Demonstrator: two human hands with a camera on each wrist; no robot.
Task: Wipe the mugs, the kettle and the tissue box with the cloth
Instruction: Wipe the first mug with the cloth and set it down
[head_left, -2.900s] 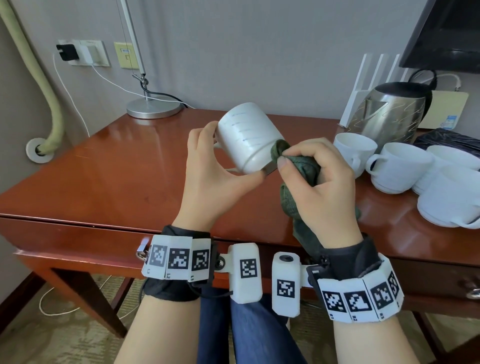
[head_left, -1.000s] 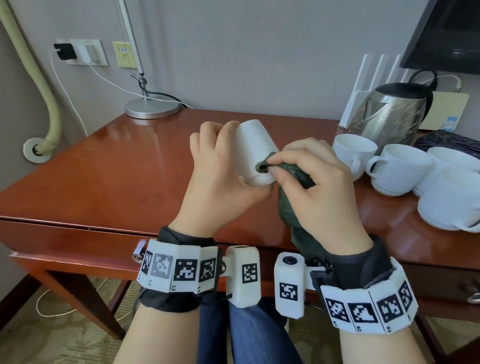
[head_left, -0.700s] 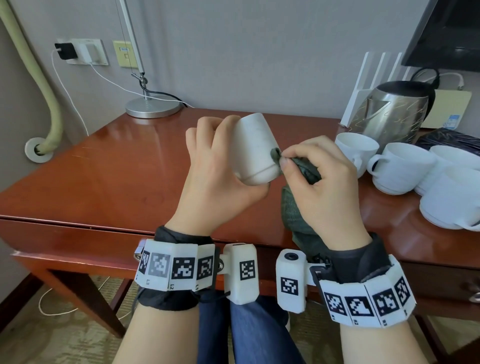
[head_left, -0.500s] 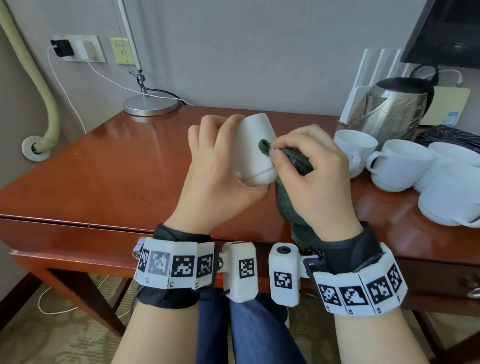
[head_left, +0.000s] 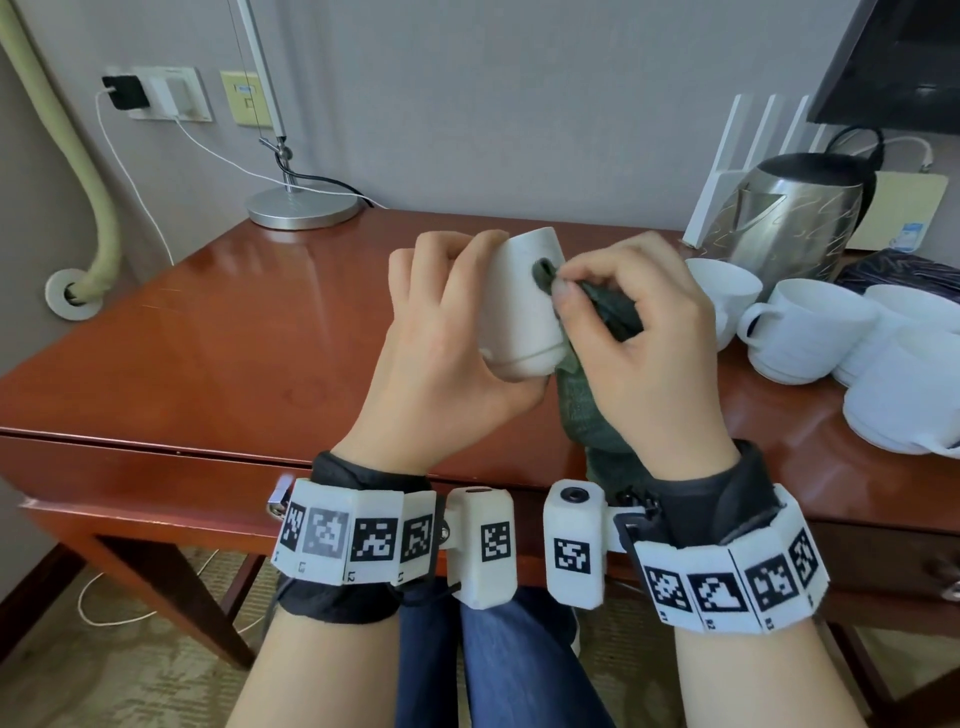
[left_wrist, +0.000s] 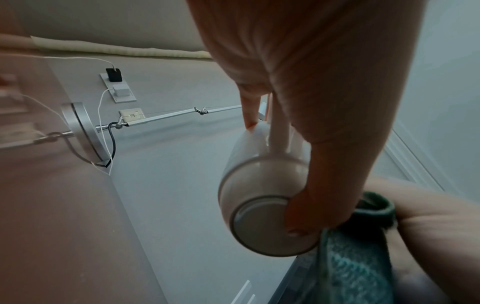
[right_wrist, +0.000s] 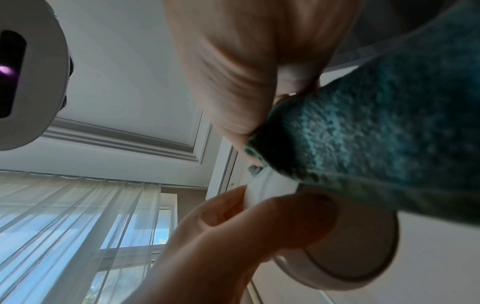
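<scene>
A white mug (head_left: 524, 306) was gripped by the left hand (head_left: 447, 358) above the desk's (head_left: 218, 338) front edge, base toward the person. A dark green cloth (head_left: 587, 415) was pinched against its side by the right hand (head_left: 654, 353). More mugs (head_left: 810, 327) and a steel kettle (head_left: 795, 218) stood at the desk's right rear corner.

Hands: two — left hand (head_left: 447, 332), right hand (head_left: 649, 338), both at centre.

Mugs: five white in view. One held mug (head_left: 524, 306) at centre; four on worktop (head_left: 208, 353) at 3 o'clock — first mug (head_left: 727, 291), second mug (head_left: 810, 327), third mug (head_left: 919, 306), fourth mug (head_left: 904, 400). Third and fourth partly cut by frame edge.

Cloth (head_left: 592, 410): one, dark green, centre.

Kettle (head_left: 800, 213): one, steel, 2 o'clock.

Lamp base (head_left: 304, 208): one, 11 o'clock.

Wrist bands with markers: two, 6 o'clock.
</scene>
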